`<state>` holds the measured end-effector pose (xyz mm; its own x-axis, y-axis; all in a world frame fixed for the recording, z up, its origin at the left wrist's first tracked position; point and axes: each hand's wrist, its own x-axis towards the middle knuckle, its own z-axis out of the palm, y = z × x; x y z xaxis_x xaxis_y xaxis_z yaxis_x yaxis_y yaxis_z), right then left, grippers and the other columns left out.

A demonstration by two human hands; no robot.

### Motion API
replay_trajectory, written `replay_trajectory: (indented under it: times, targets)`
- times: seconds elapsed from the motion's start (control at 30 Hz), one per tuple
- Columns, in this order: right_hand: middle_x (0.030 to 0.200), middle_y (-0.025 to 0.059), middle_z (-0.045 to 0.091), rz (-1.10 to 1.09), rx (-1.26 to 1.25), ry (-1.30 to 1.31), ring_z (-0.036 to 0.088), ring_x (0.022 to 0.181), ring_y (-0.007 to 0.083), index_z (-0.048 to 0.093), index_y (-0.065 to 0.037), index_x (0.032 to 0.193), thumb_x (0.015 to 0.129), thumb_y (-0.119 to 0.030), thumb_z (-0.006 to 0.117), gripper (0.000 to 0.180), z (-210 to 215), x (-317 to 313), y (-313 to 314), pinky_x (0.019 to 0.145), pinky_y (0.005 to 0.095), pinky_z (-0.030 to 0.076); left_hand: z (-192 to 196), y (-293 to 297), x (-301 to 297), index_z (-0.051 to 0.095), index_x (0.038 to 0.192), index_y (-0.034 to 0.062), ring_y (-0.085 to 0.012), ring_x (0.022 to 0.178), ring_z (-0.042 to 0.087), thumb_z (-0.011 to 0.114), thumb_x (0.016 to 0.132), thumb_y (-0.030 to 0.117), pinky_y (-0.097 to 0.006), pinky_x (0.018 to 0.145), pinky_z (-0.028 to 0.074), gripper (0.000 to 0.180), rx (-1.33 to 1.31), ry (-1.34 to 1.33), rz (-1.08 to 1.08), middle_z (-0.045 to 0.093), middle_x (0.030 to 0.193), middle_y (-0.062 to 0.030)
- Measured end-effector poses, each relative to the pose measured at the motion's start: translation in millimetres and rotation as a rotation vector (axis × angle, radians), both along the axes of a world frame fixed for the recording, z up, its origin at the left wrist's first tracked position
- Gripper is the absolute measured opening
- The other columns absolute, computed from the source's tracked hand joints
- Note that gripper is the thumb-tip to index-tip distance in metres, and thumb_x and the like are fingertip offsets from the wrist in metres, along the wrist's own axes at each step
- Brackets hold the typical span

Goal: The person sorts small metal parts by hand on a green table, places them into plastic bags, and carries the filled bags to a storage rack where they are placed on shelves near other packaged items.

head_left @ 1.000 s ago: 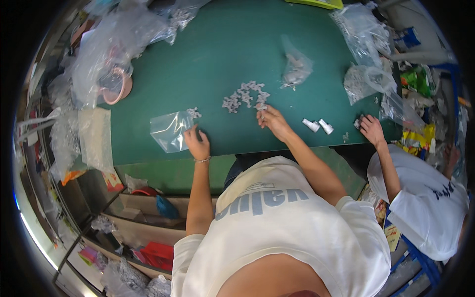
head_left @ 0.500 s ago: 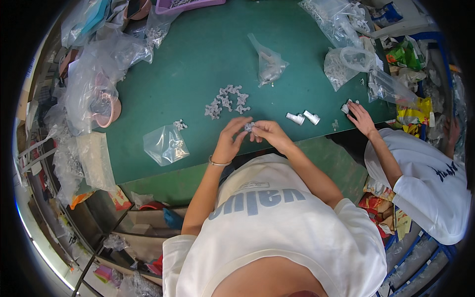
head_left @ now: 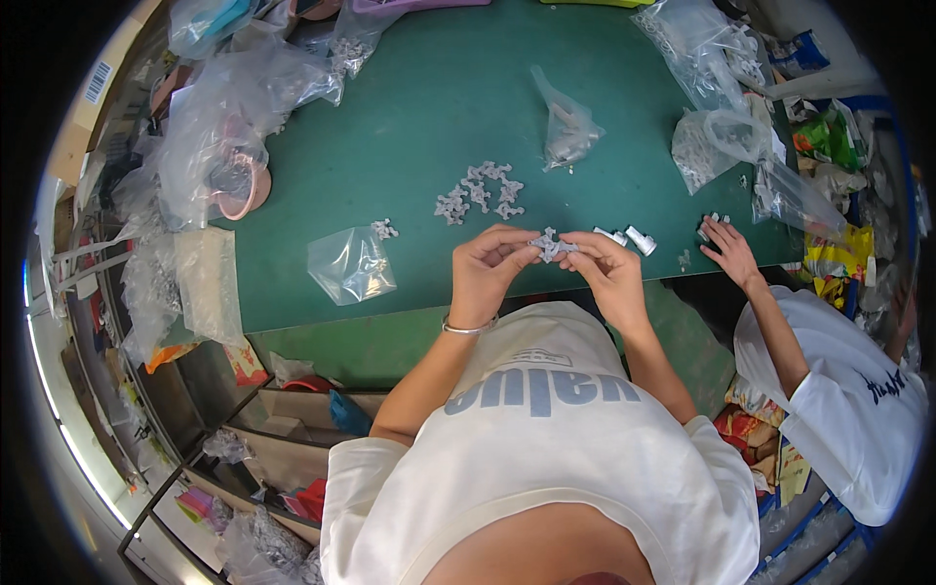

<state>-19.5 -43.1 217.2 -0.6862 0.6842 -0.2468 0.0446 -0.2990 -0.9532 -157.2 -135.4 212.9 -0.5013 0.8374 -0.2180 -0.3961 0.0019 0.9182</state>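
Small grey knobbly plastic parts (head_left: 553, 246) are held between my two hands, just above the near edge of the green table. The fingertips of my left hand (head_left: 487, 273) pinch them on one side. From the other side, my right hand (head_left: 611, 274) grips them between thumb and fingers. Whether the parts are joined cannot be made out. Beyond my hands lies a cluster of similar grey parts (head_left: 480, 188). A few more grey pieces (head_left: 385, 229) rest beside a clear flat plastic bag (head_left: 352, 266) at the left.
Two white cylindrical pieces (head_left: 640, 241) lie just past my right hand. A co-worker's hand (head_left: 727, 248) touches small pieces at the right. Farther back is a clear bag of parts (head_left: 570, 132). Filled bags (head_left: 717, 146) line the right edge; a pink cup (head_left: 249, 190) stands left.
My hands have moved right and drawn apart, and more of the grey parts shows between them. The whole view has shifted, with the table now slightly farther right.
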Motion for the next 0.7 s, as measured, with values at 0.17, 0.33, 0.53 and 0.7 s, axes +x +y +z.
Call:
replay_trajectory:
  times: [0.17,0.33,0.53,0.7]
  targets:
    - [0.079,0.007,0.062,0.035,0.25,-0.045,0.056,0.071,0.0101,0.056,0.005,0.096,0.084,-0.003,0.05,0.015,-1,6,2,0.066,0.0231,0.044,5,0,5,0.06,0.085,-0.0056,-0.0145,0.068,0.06,0.059,0.078,0.0,-0.024,0.063,0.05,0.009,-0.027,-0.071,0.028,0.06,0.08,-0.0102]
    - [0.074,0.006,0.061,0.047,0.16,-0.148,0.055,0.069,0.0105,0.056,0.003,0.094,0.087,-0.009,0.047,0.016,-24,10,3,0.065,0.0235,0.043,-30,-3,8,0.06,0.079,-0.0042,-0.0131,0.061,0.058,0.06,0.081,0.012,-0.023,0.057,0.05,0.016,-0.207,-0.208,0.009,0.061,0.071,-0.0095]
    - [0.101,0.0137,0.054,-0.212,0.381,-0.485,0.051,0.091,0.0222,0.053,-0.007,0.109,0.079,-0.024,0.061,0.036,-110,48,21,0.074,0.0327,0.042,-74,-2,2,0.059,0.079,-0.0047,-0.0135,0.059,0.058,0.06,0.081,0.015,-0.023,0.056,0.05,0.02,-0.335,-0.173,0.157,0.061,0.071,-0.0098]
    - [0.126,0.0166,0.032,-0.167,1.008,-0.964,0.031,0.113,0.0366,0.034,-0.015,0.129,0.061,-0.036,0.072,0.08,-153,79,33,0.088,0.0532,0.027,-158,-21,-26,0.059,0.081,-0.0055,-0.0133,0.061,0.059,0.06,0.081,0.011,-0.024,0.057,0.05,0.017,-0.341,0.222,0.412,0.061,0.071,-0.0103]
